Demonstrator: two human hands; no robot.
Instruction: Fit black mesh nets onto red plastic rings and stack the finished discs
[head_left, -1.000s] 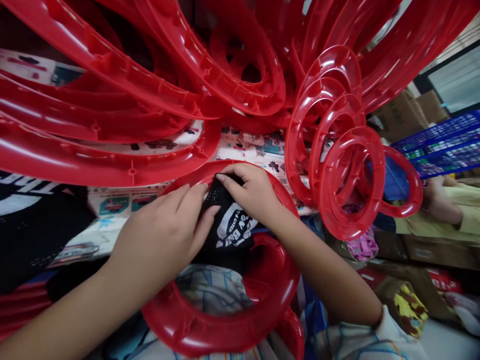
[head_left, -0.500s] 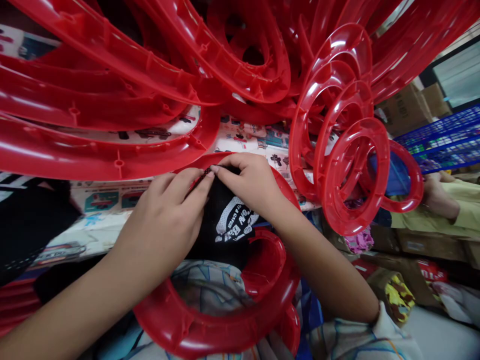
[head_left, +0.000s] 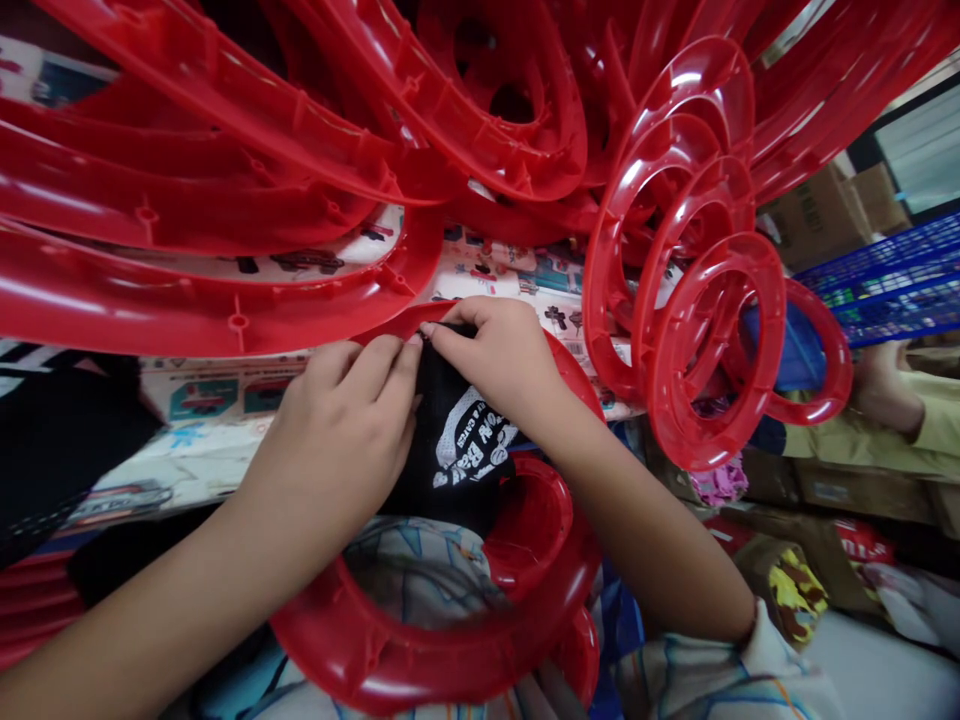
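My left hand and my right hand meet at the top edge of a black cloth with white lettering. Fingers of both hands are pinched together on that edge, thumbs tucked behind. The cloth hangs inside a red plastic ring that lies across my lap. The ring's far rim shows just above my fingertips. A smaller red ring sits inside the big one by my right forearm.
Many large red plastic rings hang overhead and to the left. A cluster of smaller red rings hangs at the right. Printed paper lies behind my hands. Another person's sleeve and a blue crate are at the right.
Both hands have drawn closer together at the cloth's top edge, fingertips now touching, and the cloth has been pulled up toward the ring's far rim.
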